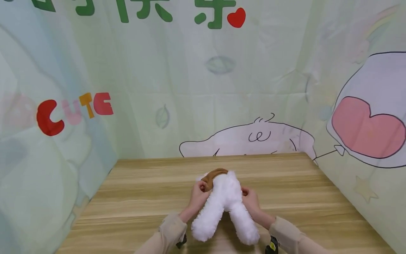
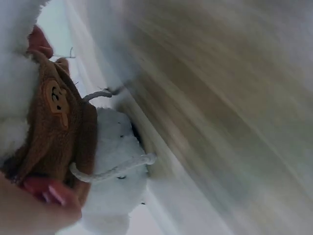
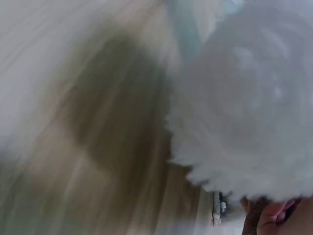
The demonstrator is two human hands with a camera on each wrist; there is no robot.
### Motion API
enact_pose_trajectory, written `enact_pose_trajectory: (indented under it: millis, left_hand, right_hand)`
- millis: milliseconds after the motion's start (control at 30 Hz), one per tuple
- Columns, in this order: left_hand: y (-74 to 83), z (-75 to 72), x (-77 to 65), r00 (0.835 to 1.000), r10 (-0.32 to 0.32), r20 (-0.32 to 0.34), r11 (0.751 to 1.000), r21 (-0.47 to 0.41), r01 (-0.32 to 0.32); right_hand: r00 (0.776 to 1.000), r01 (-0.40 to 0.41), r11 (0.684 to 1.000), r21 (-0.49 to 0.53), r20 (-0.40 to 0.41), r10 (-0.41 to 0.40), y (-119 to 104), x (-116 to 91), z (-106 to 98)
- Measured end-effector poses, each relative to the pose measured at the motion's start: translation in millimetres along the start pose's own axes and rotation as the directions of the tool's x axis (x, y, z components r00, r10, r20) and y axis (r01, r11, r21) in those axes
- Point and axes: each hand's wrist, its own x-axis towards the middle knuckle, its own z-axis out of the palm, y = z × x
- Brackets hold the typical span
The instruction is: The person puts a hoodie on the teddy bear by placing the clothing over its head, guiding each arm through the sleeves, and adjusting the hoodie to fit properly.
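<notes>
A fluffy white plush toy (image 1: pixel 228 192) lies at the middle of the table, its two long limbs pointing toward me. Brown cloth clothing (image 1: pixel 216 173) is around its far left side; in the left wrist view this clothing (image 2: pixel 73 137) shows an animal-face patch (image 2: pixel 56 100) and pale cords (image 2: pixel 112 172). My left hand (image 1: pixel 199 196) pinches the brown cloth's edge. On the toy's other side, my right hand (image 1: pixel 251 201) has bent fingers at a bit of brown cloth (image 3: pixel 254 213), seen low in the right wrist view. White fur (image 3: pixel 244 107) hides much there.
The wooden table (image 1: pixel 142 190) extends around the toy on both sides. Printed fabric (image 1: pixel 190 70) hangs behind and along the sides, meeting the table's far edge. Dark wrist devices (image 1: pixel 271 245) sit by the sleeves.
</notes>
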Motion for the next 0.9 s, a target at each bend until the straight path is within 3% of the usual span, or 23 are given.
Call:
enact_pose_trajectory:
  millis: [33,67,100,133,167,200,267,333,367,400,467,500,533,600,633,667,700,767,833,867,900]
  left_hand:
    - [42.5,-3.6,-8.2,0.999,0.043,-0.016,0.998,0.053,-0.042]
    - [72.3,-5.7,-14.3,0.996,0.091,-0.024,0.989,0.12,-0.087]
    - [95.0,-7.5,-18.8,0.99,0.141,-0.026,0.971,0.197,-0.133]
    - [116.5,-9.4,-22.8,0.989,0.145,-0.01,0.944,0.303,-0.135]
    - [128.1,-10.7,-25.1,0.986,0.165,0.016,0.896,0.415,-0.157]
    - [135.5,-11.6,-26.8,0.982,0.182,0.045,0.831,0.527,-0.178]
    - [142.1,-13.5,-29.1,0.968,0.218,0.126,0.667,0.705,-0.242]
    - [140.9,-15.7,-30.1,0.937,0.284,0.205,0.508,0.797,-0.328]
    - [139.1,-16.5,-30.0,0.918,0.319,0.235,0.45,0.815,-0.364]
    - [138.4,-17.1,-29.9,0.899,0.349,0.262,0.405,0.823,-0.397]
    - [134.6,-17.8,-28.5,0.852,0.418,0.314,0.343,0.815,-0.468]
    - [133.4,-18.4,-27.9,0.832,0.443,0.335,0.324,0.805,-0.496]
    - [132.6,-18.3,-27.2,0.821,0.453,0.347,0.318,0.798,-0.512]
    - [134.6,-19.3,-26.2,0.814,0.45,0.369,0.345,0.769,-0.539]
    - [135.9,-20.0,-24.5,0.818,0.441,0.37,0.382,0.747,-0.544]
    - [138.8,-21.3,-22.4,0.833,0.407,0.375,0.442,0.717,-0.539]
    - [142.6,-23.0,-19.7,0.851,0.357,0.385,0.517,0.677,-0.523]
    - [151.3,-26.9,-13.4,0.878,0.219,0.425,0.685,0.574,-0.449]
    - [161.3,-31.4,-7.2,0.871,0.062,0.487,0.814,0.48,-0.327]
    - [166.3,-33.2,-5.2,0.858,-0.024,0.513,0.852,0.459,-0.251]
    - [170.5,-34.4,-4.0,0.842,-0.094,0.532,0.869,0.457,-0.191]
  right_hand:
    - [0.998,-0.049,0.997,-0.058,-0.03,0.048,-12,-5,2]
    - [0.999,-0.04,0.992,-0.118,-0.036,0.036,-16,-6,3]
    - [0.999,-0.013,0.986,-0.164,-0.037,0.007,-20,-8,3]
    - [0.999,0.016,0.973,-0.229,-0.032,-0.024,-24,-10,4]
    - [0.997,0.066,0.952,-0.297,-0.02,-0.076,-27,-11,3]
    - [0.992,0.12,0.927,-0.354,-0.003,-0.13,-28,-11,3]
    - [0.964,0.25,0.85,-0.464,0.037,-0.264,-29,-11,2]
    - [0.915,0.371,0.758,-0.536,0.071,-0.398,-29,-10,0]
    - [0.885,0.427,0.719,-0.548,0.088,-0.458,-28,-8,0]
    - [0.853,0.477,0.681,-0.556,0.107,-0.51,-27,-7,-1]
    - [0.805,0.541,0.614,-0.575,0.142,-0.576,-25,-5,-2]
    - [0.799,0.551,0.6,-0.58,0.158,-0.58,-25,-5,-4]
    - [0.797,0.558,0.59,-0.584,0.179,-0.576,-26,-5,-5]
    - [0.826,0.543,0.619,-0.567,0.228,-0.516,-31,-4,-8]
    - [0.847,0.523,0.647,-0.555,0.253,-0.468,-34,-3,-10]
    - [0.87,0.492,0.692,-0.528,0.282,-0.403,-38,-2,-12]
    - [0.887,0.456,0.744,-0.489,0.319,-0.334,-42,0,-15]
    - [0.902,0.343,0.85,-0.4,0.393,-0.179,-49,5,-21]
    - [0.885,0.212,0.923,-0.321,0.463,-0.042,-55,9,-27]
    - [0.868,0.147,0.947,-0.285,0.496,0.014,-57,11,-29]
    - [0.85,0.106,0.959,-0.263,0.524,0.05,-59,13,-31]
